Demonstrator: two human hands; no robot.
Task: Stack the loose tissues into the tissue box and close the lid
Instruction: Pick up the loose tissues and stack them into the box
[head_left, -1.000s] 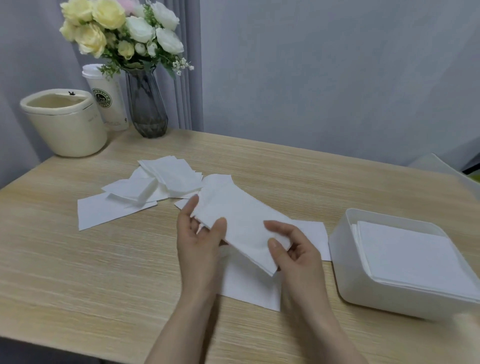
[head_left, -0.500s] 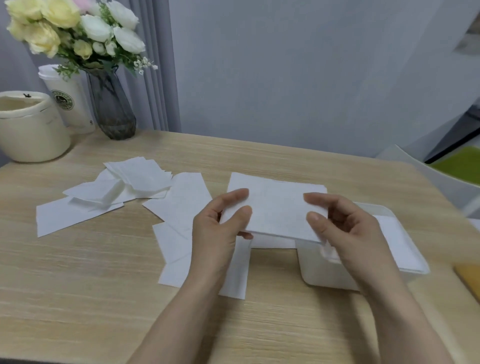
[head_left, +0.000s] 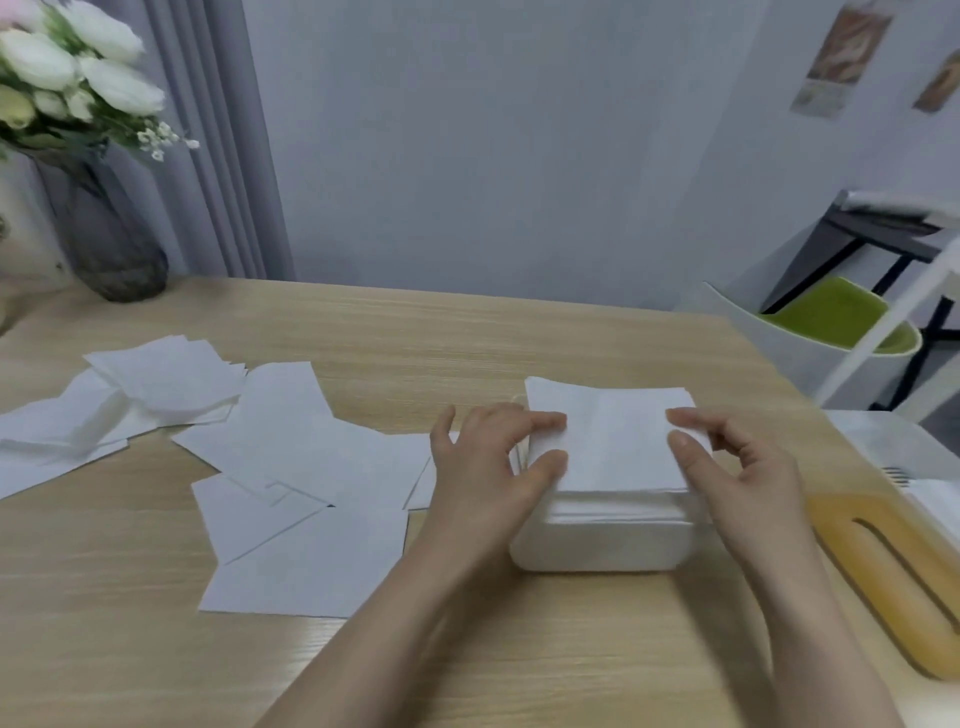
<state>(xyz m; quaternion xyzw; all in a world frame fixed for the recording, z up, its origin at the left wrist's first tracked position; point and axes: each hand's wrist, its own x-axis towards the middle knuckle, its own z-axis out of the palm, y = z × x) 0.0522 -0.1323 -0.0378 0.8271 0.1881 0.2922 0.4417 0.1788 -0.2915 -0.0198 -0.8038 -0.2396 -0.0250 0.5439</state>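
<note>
A white tissue box (head_left: 597, 543) stands on the wooden table with its top open and a stack of tissues inside. A folded white tissue (head_left: 613, 441) lies on top of that stack. My left hand (head_left: 488, 467) pinches the tissue's left edge between thumb and fingers. My right hand (head_left: 737, 467) pinches its right edge the same way. Several loose tissues (head_left: 291, 467) lie scattered flat on the table to the left of the box. A wooden lid with a slot (head_left: 893, 566) lies to the right of the box.
A dark glass vase (head_left: 111, 244) with white flowers stands at the back left corner. A white container (head_left: 904, 452) sits at the right edge behind the lid. A green chair (head_left: 831, 322) stands beyond the table's right end.
Both hands carried the tissue to the right and lowered it onto the stack in the box. The camera view swung right with them.
</note>
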